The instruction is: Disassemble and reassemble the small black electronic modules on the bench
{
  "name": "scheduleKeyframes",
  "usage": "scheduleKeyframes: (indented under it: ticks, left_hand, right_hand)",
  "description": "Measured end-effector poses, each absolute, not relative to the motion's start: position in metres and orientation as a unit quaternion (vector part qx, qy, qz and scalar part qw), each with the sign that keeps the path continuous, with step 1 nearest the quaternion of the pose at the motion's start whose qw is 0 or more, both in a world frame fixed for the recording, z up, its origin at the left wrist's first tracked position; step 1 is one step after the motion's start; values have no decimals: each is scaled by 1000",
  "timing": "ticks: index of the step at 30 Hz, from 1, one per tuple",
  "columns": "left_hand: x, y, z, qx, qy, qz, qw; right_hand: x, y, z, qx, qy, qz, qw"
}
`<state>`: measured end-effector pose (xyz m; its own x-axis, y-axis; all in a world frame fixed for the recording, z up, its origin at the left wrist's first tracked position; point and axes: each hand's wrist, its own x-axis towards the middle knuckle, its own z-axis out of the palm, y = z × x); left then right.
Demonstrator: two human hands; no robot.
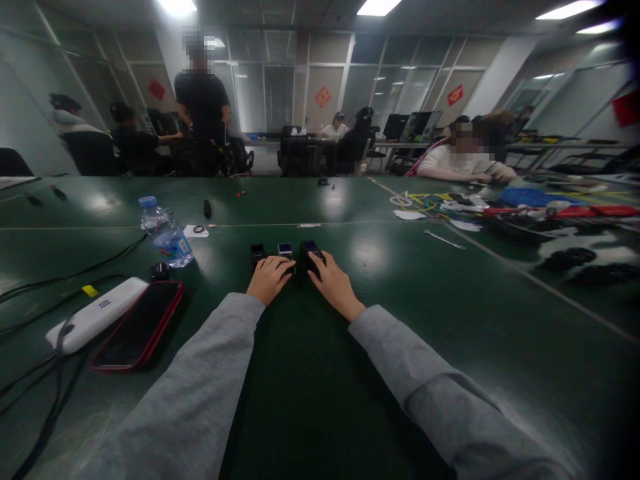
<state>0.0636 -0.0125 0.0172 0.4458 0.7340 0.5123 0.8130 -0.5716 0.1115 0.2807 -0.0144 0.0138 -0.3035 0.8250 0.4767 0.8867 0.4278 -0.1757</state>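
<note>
Three small handheld devices with dark screens, looking like keypad phones, lie in a row on the green table. My left hand (271,277) reaches over the lower part of the light-framed phone (285,249) in the middle, its fingers curled onto it. Beside that hand's fingertips is the left black phone (257,251), partly covered. My right hand (331,280) grips the right black phone (309,248), with thumb and fingers around its near right side. The lower ends of the phones are mostly hidden by my fingers.
A water bottle (167,233), a white power bank (103,313), a red-edged smartphone (143,327) and black cables (60,373) lie to the left. Wires and tools (500,207) are heaped at the right, near a wrench (444,240). A person (465,167) leans on the far right edge.
</note>
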Motion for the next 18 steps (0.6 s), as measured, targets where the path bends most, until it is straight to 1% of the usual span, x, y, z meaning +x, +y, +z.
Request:
scheduleKeyframes:
  ticks: [2,6,8,10,13,16,18]
  left_hand:
    - [64,-14,18,-845,-456,-266,79]
    - [66,-20,22,-826,-470,-297,88]
    - [65,-21,23,-798,-494,-333,87]
    - [61,-19,22,-754,-529,-381,82]
    - [54,-12,17,-682,-574,-448,71]
    - [46,-3,10,-646,-600,-468,58]
    - [43,2,6,-634,-614,-467,51]
  right_hand:
    - [282,-14,14,-520,-796,-71,300]
    - [292,-13,21,-500,-746,-113,425]
    - [302,-9,21,-515,-718,-121,453]
    - [312,-2,17,-553,-693,-111,449]
    - [323,8,5,-623,-664,-78,406]
    - [327,12,-3,-644,-676,-60,352]
    - [324,11,-3,-642,-689,-79,327]
